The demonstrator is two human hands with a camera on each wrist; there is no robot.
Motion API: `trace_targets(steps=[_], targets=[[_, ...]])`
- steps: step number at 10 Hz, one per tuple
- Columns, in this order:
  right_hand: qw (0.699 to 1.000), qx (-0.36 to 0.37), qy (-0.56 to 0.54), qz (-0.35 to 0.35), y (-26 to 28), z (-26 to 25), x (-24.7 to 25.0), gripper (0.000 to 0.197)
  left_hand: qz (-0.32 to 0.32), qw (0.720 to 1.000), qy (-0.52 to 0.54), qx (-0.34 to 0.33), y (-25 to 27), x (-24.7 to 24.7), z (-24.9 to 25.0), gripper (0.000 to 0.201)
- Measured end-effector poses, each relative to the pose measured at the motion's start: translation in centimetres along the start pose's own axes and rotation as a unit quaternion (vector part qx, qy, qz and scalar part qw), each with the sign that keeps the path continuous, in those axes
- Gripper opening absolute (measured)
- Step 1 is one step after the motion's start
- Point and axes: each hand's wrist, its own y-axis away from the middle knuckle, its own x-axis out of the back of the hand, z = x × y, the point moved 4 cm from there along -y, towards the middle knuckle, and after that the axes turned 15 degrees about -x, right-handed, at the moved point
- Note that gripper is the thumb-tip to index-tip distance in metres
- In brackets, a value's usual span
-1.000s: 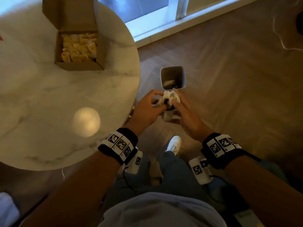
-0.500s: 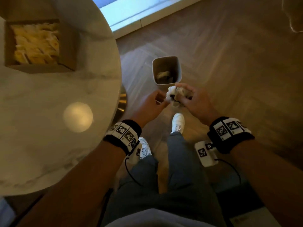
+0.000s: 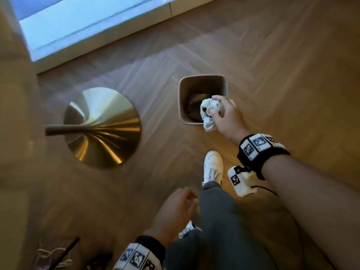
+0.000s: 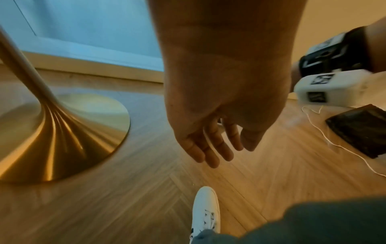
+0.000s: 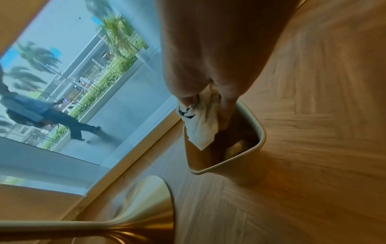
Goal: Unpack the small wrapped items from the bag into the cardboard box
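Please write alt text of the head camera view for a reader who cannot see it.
The person's right hand grips a crumpled white bag over the open top of a small bin on the wooden floor. The left hand hangs empty by the knee, and a brass table base stands to the left.

bag (image 3: 209,114): white, black print | bin (image 3: 202,78): beige | table base (image 3: 101,127): brass-gold | floor (image 3: 272,65): herringbone wood

The right hand (image 3: 227,117) is outstretched, fingers clenched around something; the left hand (image 4: 217,115) hangs low, fingers loosely extended.
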Motion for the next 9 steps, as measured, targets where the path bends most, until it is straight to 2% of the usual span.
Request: trace_targets(steps=[1,2,3,4,5,7,9], targets=[[0.999,0.026,0.036,-0.015,-5.8,2.2,-2.9,0.04,0.001,1.0,0.027,0.008,-2.0,-2.9,-3.1,0.012],[0.994,0.062,0.086,-0.032,-10.7,3.4,-5.7,0.044,0.019,0.999,0.042,0.015,-4.4,-4.6,-6.0,0.024],[0.98,0.05,0.175,-0.083,-14.9,5.1,-8.9,0.052,0.06,0.996,0.064,0.032,-6.8,-5.7,-8.6,0.035],[0.961,0.028,0.243,-0.127,-17.6,6.6,-11.1,0.056,0.06,0.995,0.073,0.043,-9.0,-6.2,-10.2,0.026],[0.947,0.024,0.282,-0.148,-18.5,7.6,-12.3,0.052,0.053,0.995,0.071,0.038,-10.9,-6.7,-11.2,0.017],[0.953,0.026,0.265,-0.147,-15.7,6.1,-10.1,0.043,0.033,0.996,0.069,0.044,-10.9,-6.3,-10.3,0.012],[0.965,0.029,0.219,-0.142,-7.3,2.3,-4.4,0.031,0.008,0.998,0.045,0.049,-6.0,-4.0,-5.0,0.015]])
